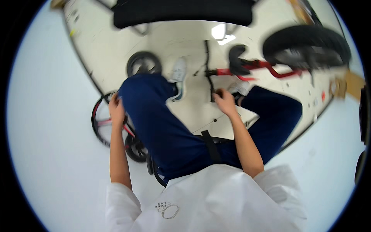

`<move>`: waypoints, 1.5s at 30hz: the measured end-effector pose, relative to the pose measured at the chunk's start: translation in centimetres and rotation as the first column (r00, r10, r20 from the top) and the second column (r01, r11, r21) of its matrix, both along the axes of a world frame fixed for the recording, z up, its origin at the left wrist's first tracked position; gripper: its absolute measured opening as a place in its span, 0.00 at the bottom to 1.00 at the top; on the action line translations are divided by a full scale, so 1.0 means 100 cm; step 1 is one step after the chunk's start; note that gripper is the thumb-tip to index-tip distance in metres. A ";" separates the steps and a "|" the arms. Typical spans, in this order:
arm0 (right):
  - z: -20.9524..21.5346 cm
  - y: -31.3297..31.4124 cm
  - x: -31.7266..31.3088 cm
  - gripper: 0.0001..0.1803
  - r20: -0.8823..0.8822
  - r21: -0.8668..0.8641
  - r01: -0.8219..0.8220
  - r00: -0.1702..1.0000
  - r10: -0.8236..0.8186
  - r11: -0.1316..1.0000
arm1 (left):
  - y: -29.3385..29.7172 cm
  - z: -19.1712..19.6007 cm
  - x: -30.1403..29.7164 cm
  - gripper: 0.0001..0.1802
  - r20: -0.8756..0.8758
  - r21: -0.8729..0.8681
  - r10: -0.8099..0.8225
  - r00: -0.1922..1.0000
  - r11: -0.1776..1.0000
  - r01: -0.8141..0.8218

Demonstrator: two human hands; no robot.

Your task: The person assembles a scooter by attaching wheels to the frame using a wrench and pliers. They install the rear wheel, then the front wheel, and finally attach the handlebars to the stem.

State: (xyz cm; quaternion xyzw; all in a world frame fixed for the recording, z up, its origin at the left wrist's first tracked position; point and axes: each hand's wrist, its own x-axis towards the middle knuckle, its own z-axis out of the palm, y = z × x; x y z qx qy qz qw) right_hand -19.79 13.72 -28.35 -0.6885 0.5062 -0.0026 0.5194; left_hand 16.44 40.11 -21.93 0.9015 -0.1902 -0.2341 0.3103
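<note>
My right hand (225, 102) is at the near end of a black handlebar (209, 83), its fingers curled against the grip. The handlebar belongs to a small red bike (266, 66) lying on the floor to the right. Beside my left knee is my left hand (117, 111), close to the rim of a black wheel with red spokes (95, 116); its fingers are blurred and partly hidden. A smaller black wheel (135, 150) sits below that one. Past my left knee, another black wheel (143, 62) rests on the floor.
A black padded seat or bench (181, 12) spans the top of the view. The bike's large black tyre (307, 33) is at the far right. Beyond it lie cardboard pieces (353, 85). My shoe (178, 75) stands on the pale mat (177, 42), whose dark edge borders a light floor.
</note>
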 end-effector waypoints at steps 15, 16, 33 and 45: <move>0.193 -0.057 -0.097 0.15 0.732 -0.019 0.182 0.672 -0.110 0.983 | -0.106 0.128 0.010 0.22 -0.079 -0.028 0.118 0.990 0.992 -0.121; 0.188 -0.069 -0.124 0.15 0.727 -0.011 0.283 0.661 -0.186 0.959 | -0.128 0.138 0.006 0.21 -0.031 -0.074 0.078 0.996 0.994 -0.080; -0.333 0.042 -0.394 0.38 -0.622 -0.251 0.854 0.219 -0.752 0.456 | -0.408 0.224 -0.203 0.38 0.165 -0.548 -0.739 0.653 0.482 0.684; -0.257 -0.038 -0.357 0.13 -0.431 -0.240 0.643 0.601 -0.674 0.727 | -0.428 0.242 -0.220 0.40 0.282 -0.305 -0.611 0.740 0.674 0.673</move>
